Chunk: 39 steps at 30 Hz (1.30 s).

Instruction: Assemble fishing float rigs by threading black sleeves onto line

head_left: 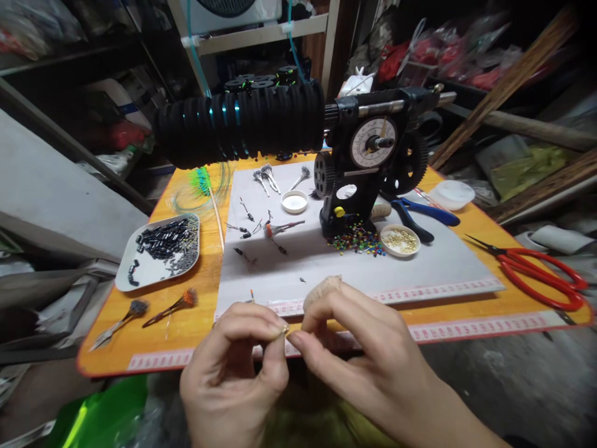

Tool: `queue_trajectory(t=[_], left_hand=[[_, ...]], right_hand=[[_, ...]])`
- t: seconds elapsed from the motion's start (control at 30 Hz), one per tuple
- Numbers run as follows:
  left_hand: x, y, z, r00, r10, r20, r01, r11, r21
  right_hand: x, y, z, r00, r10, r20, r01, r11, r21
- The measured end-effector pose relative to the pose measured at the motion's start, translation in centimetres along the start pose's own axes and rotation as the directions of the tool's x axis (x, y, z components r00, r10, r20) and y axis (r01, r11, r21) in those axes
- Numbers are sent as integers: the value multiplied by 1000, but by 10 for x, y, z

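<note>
Above the table's front edge, my left hand is closed in a pinch on a tiny gold-coloured piece, too small to name surely. My right hand is close beside it, thumb and forefinger curled together at the same spot; what they grip, if anything, is too small to make out. Beige wrapping covers one of its fingers. Beyond the hands lies a white board with small black-ended wire pieces and an orange-tipped bristle bundle. Similar gold bits lie in a small round dish.
A black geared machine with a spool-loaded shaft overhangs the board. Coloured beads lie at its base. Blue-handled pliers and red scissors are at right. A tray of black parts stands at left.
</note>
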State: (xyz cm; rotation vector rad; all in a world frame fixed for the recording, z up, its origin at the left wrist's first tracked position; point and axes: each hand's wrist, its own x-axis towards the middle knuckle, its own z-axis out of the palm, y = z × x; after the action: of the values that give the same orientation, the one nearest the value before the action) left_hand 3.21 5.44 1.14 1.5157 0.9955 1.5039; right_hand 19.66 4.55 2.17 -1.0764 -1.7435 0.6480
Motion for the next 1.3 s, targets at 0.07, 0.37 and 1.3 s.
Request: queue_trajectory(t=[0.07,0.37,1.3], left_hand=[[2,4,1,995,-94,23,95,994,-61],[3,10,5,946,-325,15,317,911,-265],[17,-21,-17,890,198,410,-423,693,584]], right_hand=[[1,0,-2,998,-54,-16,55,998,37],[6,-1,-5,985,-169,-39,172,979,106],[-7,26,0,987,-139,-82,109,949,-297]])
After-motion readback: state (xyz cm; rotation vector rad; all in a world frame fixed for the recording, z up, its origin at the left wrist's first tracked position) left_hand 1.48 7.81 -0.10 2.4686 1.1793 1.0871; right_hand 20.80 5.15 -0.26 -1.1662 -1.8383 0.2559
